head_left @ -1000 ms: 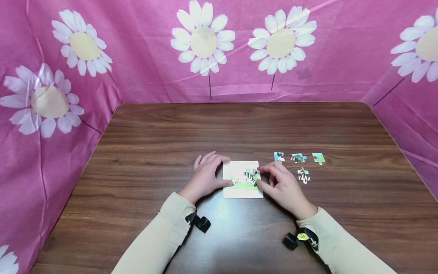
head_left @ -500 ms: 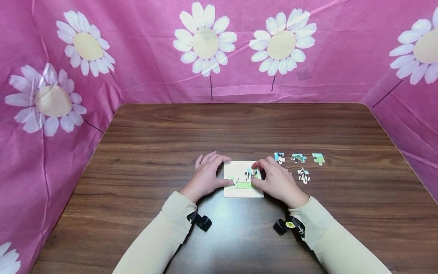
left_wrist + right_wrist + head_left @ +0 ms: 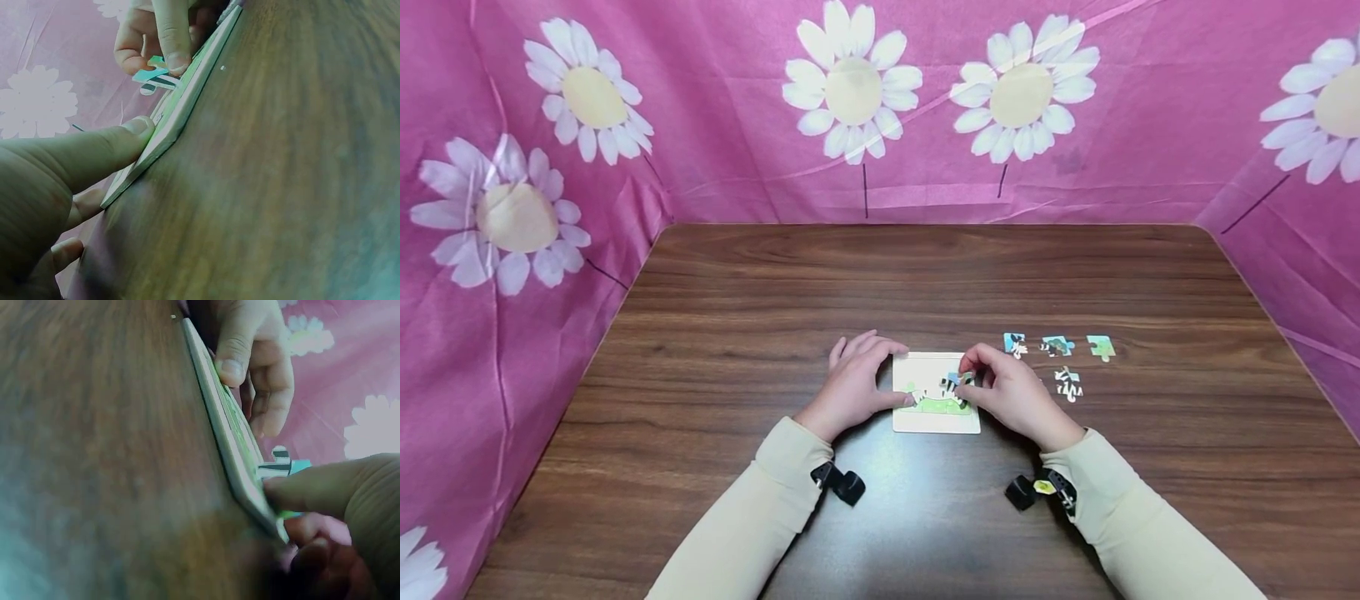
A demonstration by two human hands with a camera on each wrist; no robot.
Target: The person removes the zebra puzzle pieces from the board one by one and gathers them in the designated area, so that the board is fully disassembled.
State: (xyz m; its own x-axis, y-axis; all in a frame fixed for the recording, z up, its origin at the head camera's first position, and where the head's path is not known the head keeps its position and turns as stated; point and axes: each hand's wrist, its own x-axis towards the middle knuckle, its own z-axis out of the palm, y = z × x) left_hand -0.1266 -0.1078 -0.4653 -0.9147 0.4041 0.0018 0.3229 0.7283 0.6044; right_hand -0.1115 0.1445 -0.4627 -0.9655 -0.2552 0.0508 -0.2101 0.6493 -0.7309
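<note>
A square, pale puzzle board [image 3: 936, 426] lies on the table, its lower part filled with green and zebra-striped pieces. My left hand [image 3: 855, 385] holds it by the left side, thumb pressed on its face and index finger at its back corner. Over the board's right half, my right hand [image 3: 1011, 396] pinches a jigsaw piece [image 3: 149, 75] between thumb and index finger. That piece shows blue, green and black-and-white stripes, and stands tilted up from the board in both wrist views. The right fingers partly cover it.
Several loose jigsaw pieces lie to the right of the board: a zebra-head piece [image 3: 1015, 344], a blue-and-green one [image 3: 1057, 347], a green one [image 3: 1101, 347] and a striped one [image 3: 1069, 383]. Flowered pink cloth [image 3: 925, 187] hangs behind the wooden table [image 3: 737, 292].
The right hand moved left onto the board, then slightly back right, and the blue striped piece now shows raised in its fingers. The left hand has stayed on the board.
</note>
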